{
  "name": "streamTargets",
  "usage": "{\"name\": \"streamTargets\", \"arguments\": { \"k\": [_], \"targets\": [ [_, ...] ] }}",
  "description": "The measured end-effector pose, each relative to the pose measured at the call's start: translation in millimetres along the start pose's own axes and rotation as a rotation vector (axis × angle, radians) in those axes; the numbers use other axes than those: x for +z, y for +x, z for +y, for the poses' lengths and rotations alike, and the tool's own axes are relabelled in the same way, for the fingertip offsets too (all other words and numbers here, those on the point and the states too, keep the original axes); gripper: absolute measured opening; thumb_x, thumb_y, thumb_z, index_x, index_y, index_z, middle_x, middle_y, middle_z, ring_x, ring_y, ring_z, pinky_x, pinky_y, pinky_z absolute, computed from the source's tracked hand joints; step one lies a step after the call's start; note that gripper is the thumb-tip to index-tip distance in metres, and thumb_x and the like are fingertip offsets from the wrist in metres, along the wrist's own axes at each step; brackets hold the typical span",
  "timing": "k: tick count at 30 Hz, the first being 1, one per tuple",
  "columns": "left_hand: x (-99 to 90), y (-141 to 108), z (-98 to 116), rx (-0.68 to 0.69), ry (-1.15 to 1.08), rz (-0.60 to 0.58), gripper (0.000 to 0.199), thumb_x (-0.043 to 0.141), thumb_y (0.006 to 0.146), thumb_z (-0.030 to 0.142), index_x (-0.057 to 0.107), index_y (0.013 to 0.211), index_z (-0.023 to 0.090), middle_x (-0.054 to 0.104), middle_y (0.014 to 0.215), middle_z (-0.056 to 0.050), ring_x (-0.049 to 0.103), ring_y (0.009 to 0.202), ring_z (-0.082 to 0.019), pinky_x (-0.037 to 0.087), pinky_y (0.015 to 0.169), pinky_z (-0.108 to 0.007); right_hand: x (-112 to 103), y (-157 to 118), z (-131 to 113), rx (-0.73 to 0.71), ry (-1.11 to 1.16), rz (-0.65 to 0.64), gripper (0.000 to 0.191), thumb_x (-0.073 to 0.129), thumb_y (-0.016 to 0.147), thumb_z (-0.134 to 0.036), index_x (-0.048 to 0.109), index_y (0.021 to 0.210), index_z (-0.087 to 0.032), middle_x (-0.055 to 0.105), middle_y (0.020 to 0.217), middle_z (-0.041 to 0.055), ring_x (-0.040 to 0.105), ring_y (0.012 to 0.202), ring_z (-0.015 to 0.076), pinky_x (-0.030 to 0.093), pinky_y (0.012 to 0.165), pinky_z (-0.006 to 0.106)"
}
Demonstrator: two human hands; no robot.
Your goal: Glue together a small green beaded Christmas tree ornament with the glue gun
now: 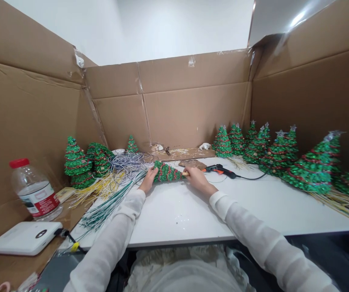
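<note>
1 head-worn camera looks forward and down at the tree [166,172].

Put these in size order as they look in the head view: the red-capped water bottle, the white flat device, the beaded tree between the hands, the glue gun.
1. Clear plastic water bottle with red cap and white flat rectangular device: they look alike, and nearness to the camera makes ranking them unsure.
2. Green beaded cone-shaped tree
3. Black and orange hot glue gun

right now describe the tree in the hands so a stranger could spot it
On the white table inside the cardboard walls, look centre. A green tree with red bands lies sideways between the left hand and right hand; the other trees stand unheld.
</note>
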State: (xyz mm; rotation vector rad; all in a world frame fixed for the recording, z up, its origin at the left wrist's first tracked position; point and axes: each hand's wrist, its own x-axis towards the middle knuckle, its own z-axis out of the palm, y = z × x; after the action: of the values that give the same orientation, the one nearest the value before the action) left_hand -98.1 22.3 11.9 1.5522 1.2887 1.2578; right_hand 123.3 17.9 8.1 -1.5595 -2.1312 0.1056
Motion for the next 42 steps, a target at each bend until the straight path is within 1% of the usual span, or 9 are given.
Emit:
{"name": "streamTargets", "arguments": {
  "k": [7,11,14,22,26,30,33,36,42],
  "targets": [
    [-1.1,0,-1,-0.003,0.070,-0.001,0.048,0.044,0.082,0.045,0.046,0.118,0.012,0.053,0.125,-0.012,0.037,0.126,-0.022,0.023,0.107,-0.033,-3,1,0,0.014,-0.023,0.023,0.021,0.044,0.084,-0.020,0.063,0.093,-0.017,0.067,0.087,0.0077,0.059,0.082,0.0197,0.035,0.066,0.024],
    [-0.5,2,-4,0.011,0.109,0.011,0.048,0.044,0.081,0.045,0.047,0.117,0.013,0.053,0.125,-0.012,0.035,0.127,-0.023,0.021,0.108,-0.034,-4,1,1,0.004,-0.047,0.019,0.022,0.043,0.084,-0.019,0.063,0.093,-0.018,0.066,0.087,0.0073,0.059,0.083,0.0197,0.035,0.067,0.024],
    [0.3,2,-4,0.024,0.107,-0.011,0.048,0.043,0.082,0.045,0.047,0.116,0.012,0.055,0.123,-0.013,0.035,0.127,-0.022,0.021,0.108,-0.035,-6,1,2,-0.006,-0.110,-0.006,0.022,0.043,0.083,-0.017,0.063,0.092,-0.018,0.066,0.087,0.0085,0.059,0.082,0.0201,0.035,0.066,0.025],
    [1.0,0,-2,0.018,0.068,-0.027,0.053,0.044,0.081,0.048,0.045,0.118,0.011,0.056,0.121,-0.013,0.040,0.124,-0.024,0.026,0.106,-0.034,-8,-2,0,-0.053,-0.199,-0.048,0.024,0.042,0.082,-0.013,0.063,0.093,-0.016,0.063,0.090,0.0122,0.059,0.081,0.0208,0.035,0.067,0.025],
    [-0.2,2,-4,0.031,0.059,-0.046,0.053,0.042,0.082,0.047,0.043,0.119,0.010,0.053,0.124,-0.014,0.039,0.125,-0.023,0.025,0.106,-0.033,-1,0,0,-0.040,-0.185,-0.028,0.025,0.040,0.083,-0.014,0.062,0.094,-0.015,0.063,0.090,0.0129,0.058,0.082,0.0207,0.036,0.068,0.026],
    [-1.1,4,-7,0.031,0.090,-0.006,0.047,0.043,0.082,0.043,0.045,0.117,0.012,0.049,0.129,-0.012,0.036,0.127,-0.022,0.024,0.107,-0.033,3,1,3,0.026,-0.091,-0.011,0.024,0.040,0.085,-0.018,0.061,0.096,-0.016,0.064,0.090,0.0108,0.058,0.083,0.0202,0.036,0.067,0.025],
    [-1.0,5,-7,0.024,0.109,0.014,0.047,0.042,0.082,0.044,0.047,0.117,0.012,0.049,0.129,-0.012,0.035,0.127,-0.022,0.023,0.107,-0.033,0,0,6,0.033,-0.017,-0.013,0.021,0.044,0.082,-0.017,0.061,0.095,-0.018,0.065,0.090,0.0076,0.058,0.084,0.0191,0.035,0.066,0.024],
    [-0.1,5,-7,0.028,0.101,0.001,0.049,0.043,0.081,0.046,0.047,0.116,0.012,0.051,0.127,-0.013,0.036,0.126,-0.023,0.023,0.107,-0.033,-5,0,9,0.042,0.015,-0.002,0.020,0.045,0.081,-0.018,0.061,0.092,-0.019,0.066,0.090,0.0059,0.058,0.083,0.0184,0.035,0.064,0.024],
    [1.6,6,-10,0.076,0.083,-0.030,0.050,0.043,0.081,0.049,0.047,0.114,0.011,0.049,0.128,-0.015,0.039,0.124,-0.022,0.023,0.107,-0.033,-7,-1,8,0.055,-0.046,-0.008,0.022,0.043,0.081,-0.015,0.062,0.093,-0.017,0.066,0.091,0.0076,0.058,0.084,0.0190,0.035,0.065,0.024]
  ]
}}
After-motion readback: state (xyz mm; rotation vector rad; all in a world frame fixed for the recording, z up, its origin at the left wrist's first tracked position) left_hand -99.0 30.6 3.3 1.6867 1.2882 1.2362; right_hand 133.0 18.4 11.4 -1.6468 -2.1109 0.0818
